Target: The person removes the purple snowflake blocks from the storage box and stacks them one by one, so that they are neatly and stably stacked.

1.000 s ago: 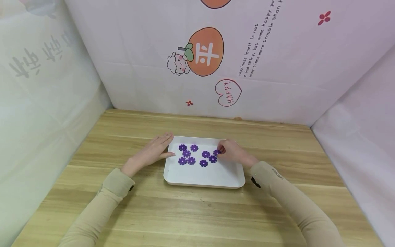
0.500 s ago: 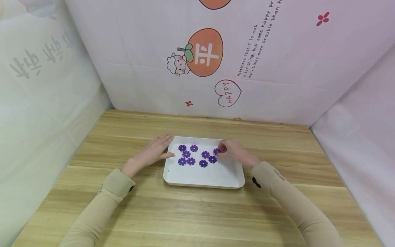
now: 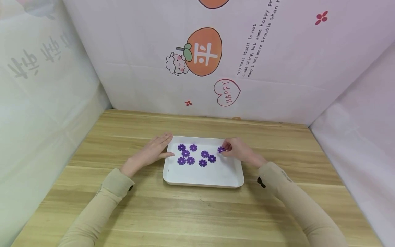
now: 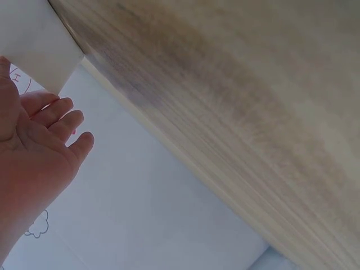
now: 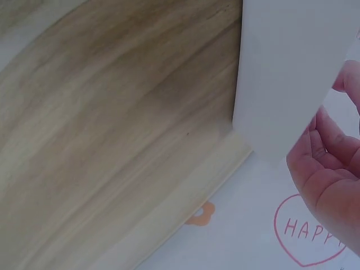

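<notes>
Right hand (image 3: 240, 151) pinches a purple disc (image 3: 220, 150), partly hiding it; straight-fingered left hand (image 3: 152, 150) touches the tray (image 3: 203, 175). Other discs (image 3: 204, 155) lie between them.

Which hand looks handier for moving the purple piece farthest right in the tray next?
Probably the right hand: its thumb and fingertips already pinch that purple piece. The left hand lies at the opposite end of the white tray, with other purple pieces between.

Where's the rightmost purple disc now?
Head view: the rightmost purple disc is in the white tray, toward its far-right corner, pinched by the right hand.
</notes>
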`<action>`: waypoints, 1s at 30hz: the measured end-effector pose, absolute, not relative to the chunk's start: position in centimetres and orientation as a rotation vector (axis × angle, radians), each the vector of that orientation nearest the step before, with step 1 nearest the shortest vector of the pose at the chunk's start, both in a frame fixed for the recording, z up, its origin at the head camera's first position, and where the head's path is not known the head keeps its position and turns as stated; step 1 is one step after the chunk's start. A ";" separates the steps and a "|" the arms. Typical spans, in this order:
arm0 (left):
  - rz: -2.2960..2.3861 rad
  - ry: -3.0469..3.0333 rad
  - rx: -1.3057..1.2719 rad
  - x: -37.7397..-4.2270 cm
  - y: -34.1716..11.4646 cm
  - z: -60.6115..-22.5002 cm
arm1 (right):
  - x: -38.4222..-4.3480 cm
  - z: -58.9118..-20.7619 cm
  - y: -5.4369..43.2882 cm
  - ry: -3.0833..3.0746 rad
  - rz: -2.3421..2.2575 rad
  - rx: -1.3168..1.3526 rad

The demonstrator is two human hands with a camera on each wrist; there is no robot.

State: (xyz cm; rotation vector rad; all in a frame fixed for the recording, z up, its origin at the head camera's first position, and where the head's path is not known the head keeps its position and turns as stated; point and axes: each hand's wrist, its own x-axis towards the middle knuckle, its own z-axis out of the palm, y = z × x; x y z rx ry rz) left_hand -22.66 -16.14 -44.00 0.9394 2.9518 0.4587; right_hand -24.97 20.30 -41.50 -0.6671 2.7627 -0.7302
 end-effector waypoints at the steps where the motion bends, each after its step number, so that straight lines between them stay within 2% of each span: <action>1: 0.462 2.951 0.938 -22.7 -16.1 -44.0 | -24.9 -41.5 20.4 2.766 -0.729 -0.662; 30: 0.443 2.948 0.932 -22.4 -15.9 -43.5 | -23.9 -39.6 24.9 2.902 -0.729 -0.690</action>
